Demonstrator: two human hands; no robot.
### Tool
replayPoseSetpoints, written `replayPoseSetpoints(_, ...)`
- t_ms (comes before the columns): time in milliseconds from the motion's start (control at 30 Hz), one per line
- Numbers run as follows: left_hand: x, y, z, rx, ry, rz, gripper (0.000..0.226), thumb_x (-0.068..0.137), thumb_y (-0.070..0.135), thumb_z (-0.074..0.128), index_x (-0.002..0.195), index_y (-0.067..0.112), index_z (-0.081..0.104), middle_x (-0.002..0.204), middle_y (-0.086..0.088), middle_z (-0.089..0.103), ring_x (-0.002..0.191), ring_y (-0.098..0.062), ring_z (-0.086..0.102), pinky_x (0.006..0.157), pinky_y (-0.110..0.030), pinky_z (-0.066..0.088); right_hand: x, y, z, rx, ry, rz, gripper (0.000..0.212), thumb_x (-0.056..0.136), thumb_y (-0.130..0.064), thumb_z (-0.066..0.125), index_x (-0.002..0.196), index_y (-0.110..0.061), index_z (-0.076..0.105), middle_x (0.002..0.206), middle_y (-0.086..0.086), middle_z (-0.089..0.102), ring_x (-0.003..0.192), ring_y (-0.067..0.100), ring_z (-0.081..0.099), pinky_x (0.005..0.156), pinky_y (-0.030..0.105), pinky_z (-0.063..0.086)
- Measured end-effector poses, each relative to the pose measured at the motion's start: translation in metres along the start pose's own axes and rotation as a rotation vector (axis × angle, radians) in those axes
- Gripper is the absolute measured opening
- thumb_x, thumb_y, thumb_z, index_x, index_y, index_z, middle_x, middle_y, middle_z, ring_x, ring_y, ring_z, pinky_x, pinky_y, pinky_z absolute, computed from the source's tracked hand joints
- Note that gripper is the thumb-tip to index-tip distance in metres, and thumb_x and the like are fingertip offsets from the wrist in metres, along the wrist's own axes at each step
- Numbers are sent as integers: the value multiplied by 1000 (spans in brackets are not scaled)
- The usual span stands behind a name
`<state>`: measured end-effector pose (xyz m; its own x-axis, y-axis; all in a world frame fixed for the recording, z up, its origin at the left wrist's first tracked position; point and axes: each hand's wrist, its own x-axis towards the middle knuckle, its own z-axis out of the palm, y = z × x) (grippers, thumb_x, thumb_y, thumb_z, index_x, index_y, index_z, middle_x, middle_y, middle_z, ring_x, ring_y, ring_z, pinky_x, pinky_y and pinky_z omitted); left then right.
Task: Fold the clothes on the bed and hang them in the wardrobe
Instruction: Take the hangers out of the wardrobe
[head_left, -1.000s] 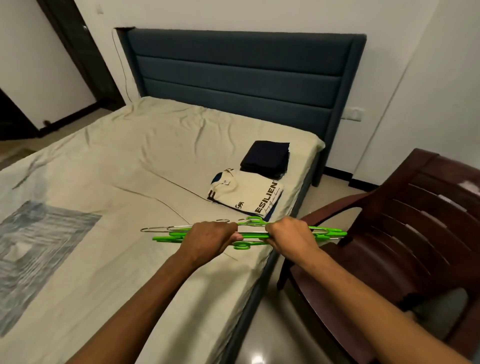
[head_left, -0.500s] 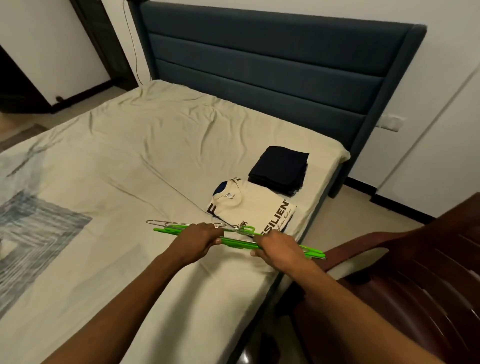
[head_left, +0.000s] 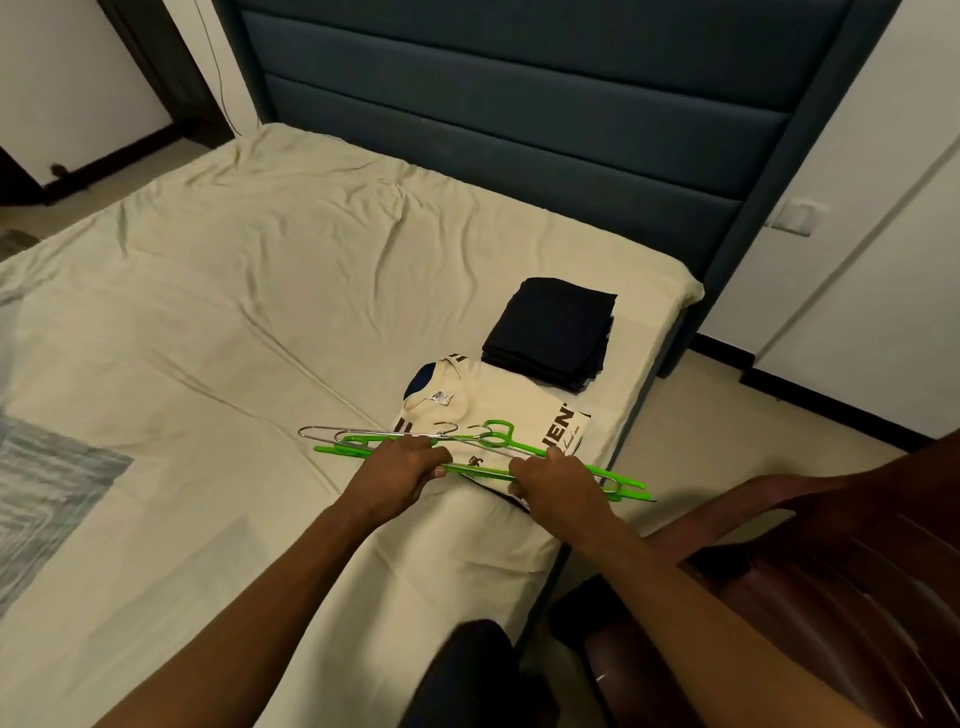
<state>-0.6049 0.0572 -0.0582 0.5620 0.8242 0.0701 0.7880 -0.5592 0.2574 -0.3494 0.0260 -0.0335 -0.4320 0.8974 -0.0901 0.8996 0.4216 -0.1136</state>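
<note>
A: Where are the hangers?
B: Both hands grasp the bundle of hangers (head_left: 470, 457), left hand (head_left: 402, 470) and right hand (head_left: 558, 480), its long axis running left to right over the near edge of the folded cream shirt (head_left: 519, 421).
A: And the dark pile (head_left: 550, 332)?
B: Just beyond, nearer the right hand, on the bed (head_left: 260, 312).

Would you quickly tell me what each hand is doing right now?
Left hand: fingers curled round the bundle of hangers.
Right hand: grips the same bundle of hangers.
</note>
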Motion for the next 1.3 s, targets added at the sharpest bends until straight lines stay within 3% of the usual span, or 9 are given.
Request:
replayPoseSetpoints(100,18,-6,2,-20,-17,12,36,95,41,35,90,18,63,80,-4,61,77,-29,58,60,-34,43,9,11,15,-65,92,56,24,72,-30,84,78,-21,63,63,-2,66,62,23,58,48,32,44)
replayPoseSetpoints(400,74,-63,34,73,30,144,33,95,39,38,88,18,63,76,-4,60,71,-30,57,57,-31,36,60,19,70,-130,261,218,30,63,-28,91,75,-20,65,63,-1,66,65,26,59,55,34,47)
replayPoseSetpoints(633,66,-152,64,176,113,201,26,87,32,45,82,21,68,70,-2,58,67,-30,58,52,-32,42,118,-37,134,-130,381,312,25,64,-11,81,83,-15,66,69,5,66,69,32,58,60,36,46)
replayPoseSetpoints(767,29,-214,76,131,99,214,12,82,18,62,90,22,69,75,-2,61,71,-31,59,54,-32,43,149,-89,161,-195,341,317,36,58,-9,82,91,-14,69,76,6,68,76,32,60,64,37,48)
replayPoseSetpoints(867,2,-249,91,98,106,199,19,88,29,53,87,20,70,72,-2,61,67,-30,59,53,-31,39,166,-124,187,-254,364,296,19,68,-10,67,86,-17,65,73,3,65,74,30,58,64,36,45)
replayPoseSetpoints(967,-38,-278,112,85,114,161,28,87,33,45,88,21,70,73,-2,61,66,-30,60,51,-31,43,174,-160,212,-294,381,233,25,74,-10,44,85,-17,65,71,2,62,72,29,58,62,36,44)
replayPoseSetpoints(1133,-101,-300,153,114,-1,118,24,84,33,45,87,25,67,73,3,60,65,-27,62,45,-28,40,166,-204,259,-341,318,154,19,76,-14,47,81,-19,64,72,0,60,73,27,58,64,35,41)
replayPoseSetpoints(1233,-121,-300,178,119,4,130,4,82,29,70,83,25,68,70,4,59,63,-27,61,45,-31,41,149,-219,290,-314,243,166,11,78,-20,56,83,-19,66,74,-1,62,74,26,58,64,35,43)
replayPoseSetpoints(1300,-130,-297,191,138,15,146,16,73,23,85,80,23,71,69,3,60,64,-27,60,46,-31,41,135,-227,305,-300,189,208,15,77,-21,59,89,-18,68,77,0,63,75,27,58,63,36,46)
